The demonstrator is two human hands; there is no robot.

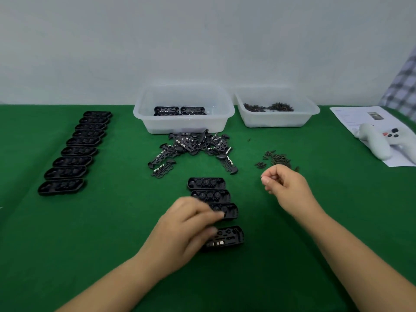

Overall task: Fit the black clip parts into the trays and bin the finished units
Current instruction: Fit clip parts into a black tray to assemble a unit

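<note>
Several black trays lie in a column in front of me: the farthest tray [206, 183], a second [210, 195], a third [227, 211] and the nearest tray [227, 238], which has a clip part with metal contacts in it. My left hand [186, 226] rests blurred over the left ends of the two nearest trays, fingers curled on them. My right hand [284, 188] hovers right of the column, fingers pinched together; whether something tiny is between them I cannot tell. A heap of loose black clip parts [193, 147] lies beyond the trays.
A clear bin [183, 122] at the back holds finished units. A second clear bin [278, 118] holds small screws; more loose screws [276, 159] lie near my right hand. A row of empty trays [74, 152] runs along the left. A white controller [380, 140] lies on paper at the right.
</note>
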